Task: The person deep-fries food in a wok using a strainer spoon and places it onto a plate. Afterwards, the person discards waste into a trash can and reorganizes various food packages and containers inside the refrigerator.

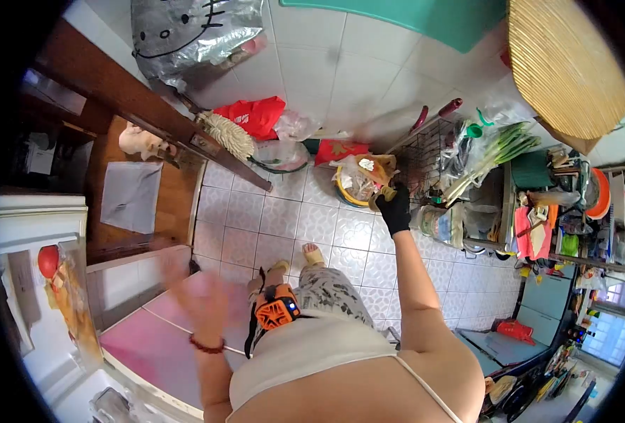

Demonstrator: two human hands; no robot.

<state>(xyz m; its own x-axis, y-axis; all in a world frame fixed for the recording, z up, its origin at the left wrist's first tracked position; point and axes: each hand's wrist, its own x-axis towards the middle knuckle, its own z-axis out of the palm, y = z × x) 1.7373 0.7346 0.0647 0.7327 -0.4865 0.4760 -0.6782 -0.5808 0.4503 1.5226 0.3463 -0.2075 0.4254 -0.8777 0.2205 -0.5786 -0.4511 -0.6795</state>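
Note:
My right hand (395, 210), in a black glove, reaches forward over the tiled floor with its fingers closed round a small yellowish-brown thing (383, 199) that I cannot make out. Just left of it stands a yellow-rimmed bin (342, 189) with a plastic liner and crumpled waste in it. My left hand (200, 299) is bare, with a red bead bracelet (207, 345) at the wrist. It is raised over a pink panel (143, 338) and strongly blurred, so its fingers cannot be read.
A wire rack (422, 158) and green onions (496, 155) stand beyond the right hand. Shelves with a red basin (598, 194) are at the right. A wooden door frame (143, 106) and an open fridge door (38, 233) are at the left. An orange device (277, 310) hangs at my waist.

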